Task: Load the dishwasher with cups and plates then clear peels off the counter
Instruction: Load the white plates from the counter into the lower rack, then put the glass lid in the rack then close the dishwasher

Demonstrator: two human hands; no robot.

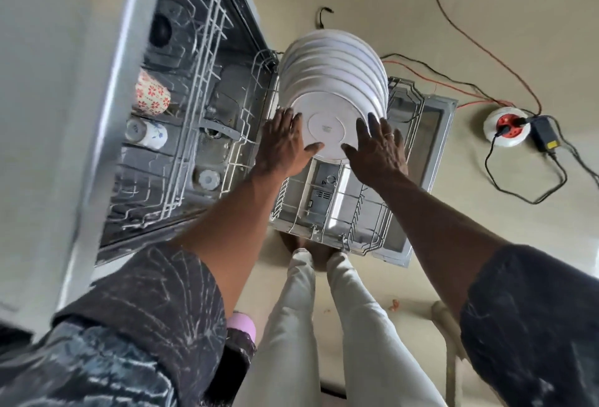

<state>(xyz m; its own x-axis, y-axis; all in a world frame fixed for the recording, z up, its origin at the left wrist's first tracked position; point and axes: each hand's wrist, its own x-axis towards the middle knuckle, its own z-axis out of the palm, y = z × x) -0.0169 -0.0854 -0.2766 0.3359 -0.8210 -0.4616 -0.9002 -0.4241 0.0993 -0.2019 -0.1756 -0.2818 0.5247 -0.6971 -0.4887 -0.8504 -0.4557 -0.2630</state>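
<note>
From the head camera we look steeply down along both forearms, which reach forward and downward from dark patterned sleeves and draw closer together toward the open dishwasher. The left hand lies with its back to us, fingers straight and close together along the left rim of the nearest plate, while the thumb splays out to the right across that plate's lower edge. The right hand mirrors it on the right rim: fingers straight and fanned upward, a ring on one of them, the thumb pointing left over the bottom of the plate. Neither hand curls round anything; both are flat and spread, flanking the plate, and seem to touch it. That plate is the front one in a row of white plates standing on edge, one behind another, in the lower rack, which is pulled out over the lowered door. Inside the machine, on the upper rack, we see a floral cup lying on its side and just below it a blue-patterned cup. Beyond the door, on the floor, a round socket has black and red cables running from it. Below the arms we see the person's pale trouser legs.
</note>
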